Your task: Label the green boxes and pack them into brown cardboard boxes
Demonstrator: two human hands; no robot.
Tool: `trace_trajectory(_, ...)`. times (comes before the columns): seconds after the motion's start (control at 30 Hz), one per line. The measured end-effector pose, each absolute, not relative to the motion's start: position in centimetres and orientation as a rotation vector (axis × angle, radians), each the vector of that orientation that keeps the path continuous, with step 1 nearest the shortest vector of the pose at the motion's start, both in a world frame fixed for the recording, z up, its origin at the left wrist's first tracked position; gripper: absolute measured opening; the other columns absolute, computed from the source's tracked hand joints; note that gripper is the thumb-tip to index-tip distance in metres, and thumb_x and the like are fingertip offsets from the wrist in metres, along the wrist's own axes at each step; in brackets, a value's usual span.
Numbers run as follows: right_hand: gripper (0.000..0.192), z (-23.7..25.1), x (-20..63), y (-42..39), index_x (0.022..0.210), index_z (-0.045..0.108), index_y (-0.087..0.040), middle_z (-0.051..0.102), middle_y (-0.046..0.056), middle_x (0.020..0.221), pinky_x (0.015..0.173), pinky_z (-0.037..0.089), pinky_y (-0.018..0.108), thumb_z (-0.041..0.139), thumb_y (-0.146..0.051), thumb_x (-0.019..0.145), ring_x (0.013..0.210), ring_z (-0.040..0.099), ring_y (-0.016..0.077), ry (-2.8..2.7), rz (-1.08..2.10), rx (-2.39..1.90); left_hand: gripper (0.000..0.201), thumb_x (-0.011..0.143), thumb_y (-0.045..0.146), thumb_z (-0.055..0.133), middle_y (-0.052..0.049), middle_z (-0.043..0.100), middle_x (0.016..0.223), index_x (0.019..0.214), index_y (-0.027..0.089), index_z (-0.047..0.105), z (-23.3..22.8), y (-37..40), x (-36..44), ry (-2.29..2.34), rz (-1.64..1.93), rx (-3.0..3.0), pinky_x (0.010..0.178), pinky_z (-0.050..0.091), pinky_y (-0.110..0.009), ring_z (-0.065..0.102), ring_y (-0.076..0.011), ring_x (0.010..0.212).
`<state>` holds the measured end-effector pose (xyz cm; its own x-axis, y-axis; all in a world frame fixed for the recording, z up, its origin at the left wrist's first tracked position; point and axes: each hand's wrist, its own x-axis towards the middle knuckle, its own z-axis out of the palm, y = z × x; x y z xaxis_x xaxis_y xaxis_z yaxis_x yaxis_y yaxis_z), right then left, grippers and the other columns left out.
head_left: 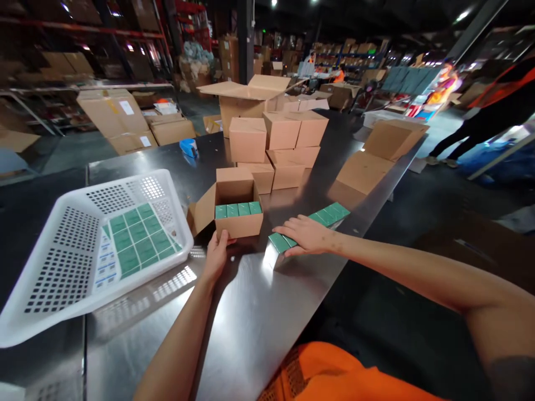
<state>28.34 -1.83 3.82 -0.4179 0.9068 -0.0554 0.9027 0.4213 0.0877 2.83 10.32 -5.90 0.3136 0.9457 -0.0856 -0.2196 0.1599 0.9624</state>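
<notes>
An open cardboard box (240, 226) stands on the metal table with a row of small green-topped boxes (238, 210) inside, along its near wall. My left hand (217, 256) grips the box's near left corner, thumb on the front wall and the other fingers partly hidden. To the right, my right hand (307, 234) lies over the middle of another row of green-and-white small boxes (330, 214), its fingers wrapped around them. That row rests on or just above the table; I cannot tell which. More green boxes (140, 239) sit in a white plastic basket (178, 223) at the left.
Closed cardboard boxes (247, 140) are stacked behind the open one, with a larger open carton (240, 108) behind them. A blue tape dispenser (189, 147) lies at the far edge. An open empty carton (363, 170) stands at the right edge. A person (480, 122) stands beyond the table.
</notes>
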Motion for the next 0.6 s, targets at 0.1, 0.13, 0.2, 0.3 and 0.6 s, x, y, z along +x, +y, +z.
trace_trajectory(0.1,0.066,4.6,27.8,-1.8,0.132,0.057,-0.012,0.067,0.016,0.104,0.077,0.043,0.04,0.053,-0.065,0.092,0.091,0.061,0.0303,2.569,0.052,1.611,0.044,0.077,0.058,0.073,-0.007,0.069,0.093,0.1,0.022,0.063,-5.9,10.3,2.8,0.873,1.008,1.061,0.063,0.056,-0.029,0.068,-0.0199,0.076)
trace_trajectory(0.13,0.066,5.2,27.6,-1.9,0.13,0.057,-0.012,0.067,0.016,0.104,0.077,0.044,0.04,0.054,-0.064,0.092,0.091,0.061,0.03,2.582,0.036,1.603,0.044,0.076,0.058,0.073,-0.007,0.069,0.093,0.1,0.022,0.063,-5.9,10.3,2.9,0.875,1.01,1.054,0.063,0.056,-0.029,0.068,-0.02,0.076)
trace_trajectory(0.2,0.066,7.2,27.3,-1.9,0.13,0.058,-0.013,0.068,0.016,0.103,0.078,0.046,0.041,0.052,-0.066,0.092,0.09,0.063,0.0301,2.619,0.03,1.604,0.046,0.075,0.058,0.074,-0.008,0.069,0.094,0.1,0.021,0.064,-6.0,10.2,3.0,0.874,1.014,1.041,0.061,0.056,-0.029,0.067,-0.0204,0.075)
trace_trajectory(0.3,0.072,11.8,26.9,-0.7,0.133,0.055,-0.014,0.067,0.018,0.111,0.085,0.05,0.044,0.039,-0.072,0.093,0.099,0.064,0.0324,2.705,0.138,1.716,0.047,0.076,0.06,0.073,-0.008,0.07,0.095,0.101,0.021,0.065,-6.3,10.3,3.4,0.865,1.017,1.02,0.063,0.056,-0.03,0.067,-0.0211,0.077)
trace_trajectory(0.6,0.063,16.3,21.8,12.5,0.136,0.047,-0.011,0.059,0.02,0.131,0.102,0.044,0.047,0.044,-0.06,0.097,0.122,0.056,0.0366,2.62,0.561,2.155,0.053,0.075,0.066,0.069,-0.009,0.071,0.095,0.098,0.019,0.068,-6.6,10.2,3.9,0.821,1.034,1.005,0.07,0.054,-0.032,0.065,-0.0203,0.074)
